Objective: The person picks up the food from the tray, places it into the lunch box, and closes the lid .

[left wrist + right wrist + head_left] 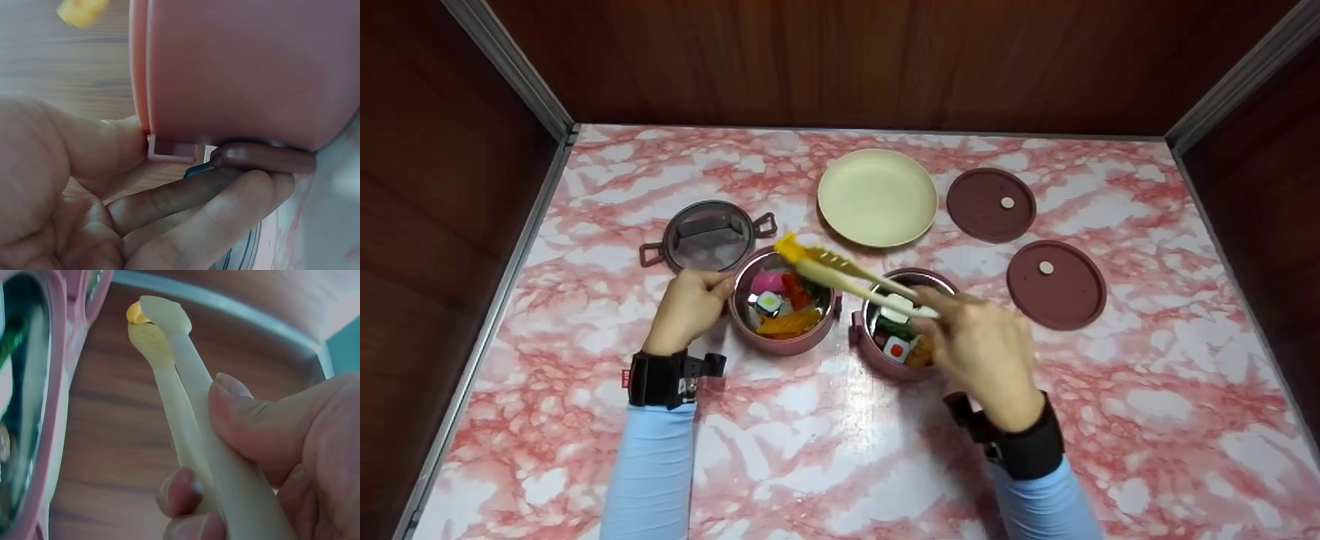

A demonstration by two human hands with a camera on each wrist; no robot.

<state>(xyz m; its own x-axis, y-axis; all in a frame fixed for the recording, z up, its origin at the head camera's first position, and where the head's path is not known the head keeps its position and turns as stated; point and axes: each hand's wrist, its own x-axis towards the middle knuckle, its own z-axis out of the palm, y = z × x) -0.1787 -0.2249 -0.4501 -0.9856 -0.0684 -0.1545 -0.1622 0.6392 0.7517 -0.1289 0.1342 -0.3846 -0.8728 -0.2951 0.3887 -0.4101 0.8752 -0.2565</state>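
Observation:
My left hand (690, 311) steadies the left pink pot (789, 345) by its side: in the left wrist view the thumb lies at the rim and the fingers lie against the brown handle (264, 157). My right hand (986, 352) grips cream tongs (840, 279), whose tips pinch a yellow food piece (789, 247) above the back of the left pot. Inside that pot lie a pink piece (769, 282), a sushi roll (768, 302) and orange-yellow slices (787, 322). The right pink pot (889, 366), partly hidden by my right hand, holds a red-centred roll (896, 349), greens and other pieces.
Behind the pots stands a cream plate (877, 199). Two dark red lids (991, 205) lie to the right. A glass lid with two handles (709, 236) lies behind my left hand. Brown panels (840, 67) wall in the marbled table (825, 457).

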